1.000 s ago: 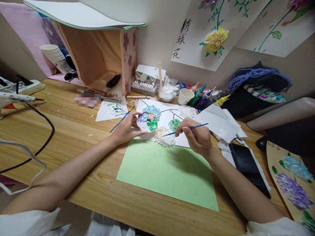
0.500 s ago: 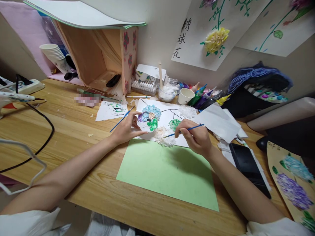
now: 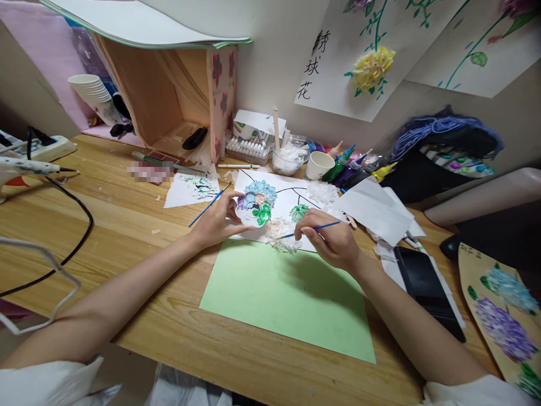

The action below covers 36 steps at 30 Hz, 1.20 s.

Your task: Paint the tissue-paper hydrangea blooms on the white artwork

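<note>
"While the left hand [image 3: 214,223] pinched the palette [image 3: 255,211], what did the right hand [image 3: 330,237] do?"
"It pinched the blue paintbrush [image 3: 328,225], tip at the cream flower [image 3: 282,232]; black characters [image 3: 311,66] on the wall sheet [image 3: 333,96] read 绣球花."

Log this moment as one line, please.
left hand: holding white paint-smeared palette | right hand: holding thin blue paintbrush | brush tip: at cream ruffled flower

Looked wooden, smooth and faintly glossy at the surface [image 3: 160,304]; papery, smooth and matt across the green sheet [image 3: 283,310]; rough and ruffled at the cream flower [image 3: 279,230]; glossy and smooth on the black phone [image 3: 426,287]; plastic beneath shiny paint on the palette [image 3: 247,216].
</note>
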Each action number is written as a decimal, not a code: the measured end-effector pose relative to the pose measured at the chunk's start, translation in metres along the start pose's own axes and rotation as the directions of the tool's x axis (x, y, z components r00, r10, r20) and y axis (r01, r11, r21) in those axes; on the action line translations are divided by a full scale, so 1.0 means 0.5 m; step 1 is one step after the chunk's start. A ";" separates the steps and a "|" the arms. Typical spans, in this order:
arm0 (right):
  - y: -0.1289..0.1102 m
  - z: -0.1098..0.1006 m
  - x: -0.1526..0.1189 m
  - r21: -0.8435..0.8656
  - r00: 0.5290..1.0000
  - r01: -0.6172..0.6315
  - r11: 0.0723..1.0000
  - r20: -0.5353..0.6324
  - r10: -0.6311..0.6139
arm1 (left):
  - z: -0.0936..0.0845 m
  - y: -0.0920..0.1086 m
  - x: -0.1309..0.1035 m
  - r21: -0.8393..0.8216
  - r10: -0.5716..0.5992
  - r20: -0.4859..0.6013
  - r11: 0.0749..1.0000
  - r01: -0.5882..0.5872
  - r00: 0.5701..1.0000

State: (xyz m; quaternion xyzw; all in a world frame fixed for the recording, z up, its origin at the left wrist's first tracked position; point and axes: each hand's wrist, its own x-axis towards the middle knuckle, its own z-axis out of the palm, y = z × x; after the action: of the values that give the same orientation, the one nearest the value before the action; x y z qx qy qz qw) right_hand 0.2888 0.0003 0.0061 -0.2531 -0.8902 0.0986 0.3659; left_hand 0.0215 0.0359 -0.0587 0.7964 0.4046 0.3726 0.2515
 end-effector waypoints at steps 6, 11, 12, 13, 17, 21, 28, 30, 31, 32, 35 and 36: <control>-0.004 0.001 0.000 -0.014 1.000 0.008 1.000 0.004 -0.007 | -0.001 0.005 0.000 0.005 -0.002 -0.010 1.000 0.002 1.000; -0.005 0.003 -0.001 -0.052 0.999 0.027 0.998 0.044 -0.025 | -0.003 0.009 0.001 0.003 -0.001 -0.014 1.000 0.001 1.000; -0.006 0.003 -0.001 -0.049 0.999 0.024 0.998 0.037 -0.022 | -0.003 0.009 0.001 0.010 0.002 -0.017 1.000 -0.001 1.000; -0.006 0.004 -0.001 -0.048 0.999 0.019 0.999 0.032 -0.018 | -0.003 0.008 0.001 0.015 0.004 -0.017 1.000 -0.004 1.000; -0.008 0.006 0.000 -0.059 0.998 0.049 0.997 0.053 -0.046 | -0.003 0.007 0.001 0.015 0.002 -0.010 1.000 -0.001 1.000; -0.010 0.007 0.000 -0.053 0.998 0.046 0.997 0.054 -0.044 | -0.002 0.009 0.002 -0.003 -0.007 -0.010 1.000 0.007 1.000; -0.008 0.003 -0.001 0.012 1.000 0.014 1.000 -0.004 -0.014 | -0.001 0.008 0.001 -0.007 -0.001 -0.006 1.000 0.000 1.000; -0.007 0.000 -0.001 0.040 0.993 -0.022 0.999 -0.119 0.027 | -0.002 0.006 0.000 0.005 -0.003 -0.002 1.000 0.003 1.000; -0.006 -0.001 -0.001 0.040 0.985 -0.033 0.999 -0.170 0.039 | -0.002 0.005 0.000 0.015 -0.002 -0.004 1.000 0.002 1.000; -0.005 -0.001 -0.001 0.033 0.978 -0.038 0.999 -0.202 0.044 | -0.002 0.005 -0.001 0.025 0.000 -0.007 1.000 0.000 1.000; -0.001 0.003 0.001 -0.011 0.981 -0.045 0.999 -0.191 0.042 | -0.002 0.003 -0.002 0.039 0.006 -0.014 0.999 -0.005 1.000; 0.000 0.005 0.002 -0.022 0.984 -0.045 0.999 -0.173 0.041 | -0.002 0.002 -0.002 0.032 0.007 -0.012 0.999 -0.007 1.000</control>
State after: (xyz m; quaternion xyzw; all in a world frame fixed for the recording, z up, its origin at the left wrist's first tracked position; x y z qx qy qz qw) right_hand 0.2865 0.0008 0.0047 -0.2843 -0.8507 0.0729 0.4360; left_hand 0.0208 0.0344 -0.0577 0.7994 0.4093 0.3718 0.2350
